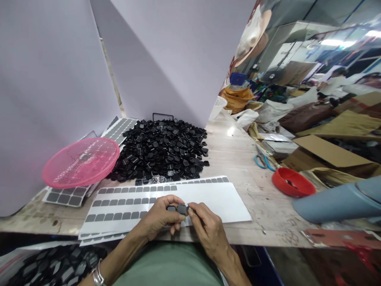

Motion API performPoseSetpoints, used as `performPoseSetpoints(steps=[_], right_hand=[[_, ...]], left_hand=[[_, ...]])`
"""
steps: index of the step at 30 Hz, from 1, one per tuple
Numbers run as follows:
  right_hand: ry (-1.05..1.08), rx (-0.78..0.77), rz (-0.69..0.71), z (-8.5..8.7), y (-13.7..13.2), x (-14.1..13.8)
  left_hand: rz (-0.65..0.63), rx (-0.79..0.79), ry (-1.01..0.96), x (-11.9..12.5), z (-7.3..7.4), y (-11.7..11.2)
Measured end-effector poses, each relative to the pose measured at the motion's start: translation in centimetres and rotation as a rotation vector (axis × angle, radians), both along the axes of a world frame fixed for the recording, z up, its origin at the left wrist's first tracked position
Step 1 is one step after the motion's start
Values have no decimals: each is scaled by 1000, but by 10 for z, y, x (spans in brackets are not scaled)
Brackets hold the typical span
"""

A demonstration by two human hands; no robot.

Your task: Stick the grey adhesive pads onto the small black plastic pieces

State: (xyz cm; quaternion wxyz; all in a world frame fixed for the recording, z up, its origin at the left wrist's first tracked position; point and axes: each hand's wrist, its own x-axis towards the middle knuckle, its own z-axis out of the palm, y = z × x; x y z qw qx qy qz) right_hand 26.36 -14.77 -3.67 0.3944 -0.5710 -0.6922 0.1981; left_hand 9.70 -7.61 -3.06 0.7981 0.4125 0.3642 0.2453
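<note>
My left hand (163,217) is closed around a small dark rounded-square piece (181,209), held between thumb and fingers. Another dark piece (171,208) shows beside it in the same hand. The fingertips of my right hand (208,225) pinch at the right edge of the held piece; whether they grip a thin sticker there is too small to tell. Both hands are over white sheets (212,198) bearing rows of grey rounded-square stickers (118,216). Beyond the sheets lies a big heap of small black plastic pieces (166,147).
A pink mesh basket (81,163) rests at the left, by more sticker sheets (64,196). To the right are blue-handled scissors (264,162), a red bowl (293,182) and a blue-grey tube (333,200). Below the table edge at left, a bag holds black pieces (59,264).
</note>
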Motion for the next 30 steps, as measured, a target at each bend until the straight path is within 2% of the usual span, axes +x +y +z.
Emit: performPoseSetpoints(steps=[10,23,30], right_hand=[[-129,44,10,1,2,0],[-250,29,35,5,4,-3],[-320,-38,19,7,2,-7]], left_hand=[[-11,1,29,-2,0,1],[-27,45,117,-5,-2,3],[-25,58,132,-5,-6,2]])
